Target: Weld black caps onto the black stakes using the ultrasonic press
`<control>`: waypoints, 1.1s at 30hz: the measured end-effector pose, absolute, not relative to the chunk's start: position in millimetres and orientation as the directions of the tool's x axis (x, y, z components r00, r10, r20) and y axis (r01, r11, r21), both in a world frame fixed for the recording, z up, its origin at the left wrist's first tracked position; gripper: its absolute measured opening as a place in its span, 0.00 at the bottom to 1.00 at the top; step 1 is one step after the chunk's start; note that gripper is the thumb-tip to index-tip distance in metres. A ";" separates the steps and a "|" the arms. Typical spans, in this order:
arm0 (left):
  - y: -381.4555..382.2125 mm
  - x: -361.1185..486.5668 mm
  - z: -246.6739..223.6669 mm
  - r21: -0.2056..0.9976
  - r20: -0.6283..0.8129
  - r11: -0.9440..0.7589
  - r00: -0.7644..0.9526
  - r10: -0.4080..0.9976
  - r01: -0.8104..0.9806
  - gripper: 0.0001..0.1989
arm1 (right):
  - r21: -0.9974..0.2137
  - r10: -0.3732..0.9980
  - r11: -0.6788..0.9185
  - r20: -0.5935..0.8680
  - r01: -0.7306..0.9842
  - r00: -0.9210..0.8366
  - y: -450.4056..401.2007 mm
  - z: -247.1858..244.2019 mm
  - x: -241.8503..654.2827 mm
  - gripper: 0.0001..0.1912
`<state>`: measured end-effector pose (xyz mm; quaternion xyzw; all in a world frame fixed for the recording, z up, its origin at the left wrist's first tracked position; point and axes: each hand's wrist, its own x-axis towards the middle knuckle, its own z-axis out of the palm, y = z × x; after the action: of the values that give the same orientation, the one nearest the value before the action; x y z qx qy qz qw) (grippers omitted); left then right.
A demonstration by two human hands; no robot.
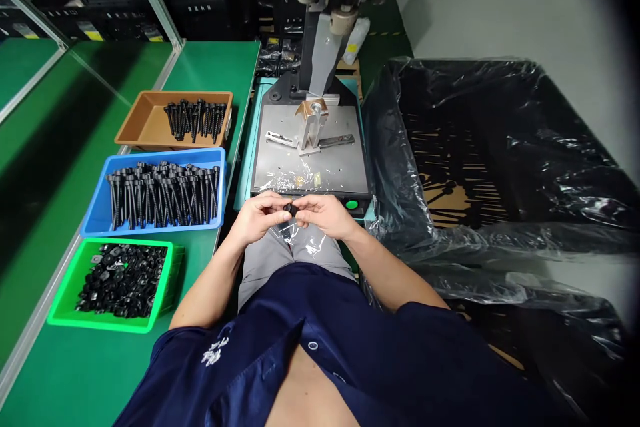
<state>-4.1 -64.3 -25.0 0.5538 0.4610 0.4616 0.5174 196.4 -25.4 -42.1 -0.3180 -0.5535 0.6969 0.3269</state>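
Note:
My left hand [259, 215] and my right hand [324, 213] meet over my lap, just in front of the press machine. Between their fingertips sits a small black part [291, 209], pinched from both sides. Clear plastic film [295, 232] hangs under the hands. On the grey press plate [280, 160] stands a metal fixture [311, 119], empty on top as far as I can see.
On the green bench at my left lie a green bin [163, 293] of small black parts, a blue tray [97, 217] of long black pins and a brown tray [145, 123] with a few more. A large box lined with black plastic [500, 147] stands at my right.

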 end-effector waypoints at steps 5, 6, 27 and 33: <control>-60.0 -4.0 -28.8 0.999 0.027 -0.032 0.163 0.986 0.032 0.16 | -0.993 0.831 -0.100 -0.048 -0.064 -0.554 -24.8 -44.8 197.0 0.16; -59.4 -3.7 -30.3 0.998 0.031 -0.039 0.165 0.986 0.041 0.16 | -0.990 0.823 -0.120 -0.060 -0.070 -0.565 -24.5 -45.6 196.6 0.17; -90.9 11.8 -77.1 0.978 -0.135 0.118 0.089 0.987 0.173 0.24 | -0.910 0.929 0.348 0.367 0.227 0.047 139.6 -32.1 210.3 0.21; -103.5 6.3 -87.4 0.971 -0.198 0.181 0.096 0.976 0.157 0.24 | -0.708 0.844 0.505 0.525 0.494 -0.111 165.7 -31.0 201.1 0.16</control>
<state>6.3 -103.5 -87.4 0.5124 0.5526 0.3830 0.5342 201.1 165.7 -31.0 -0.4628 -0.7226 0.1821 0.4801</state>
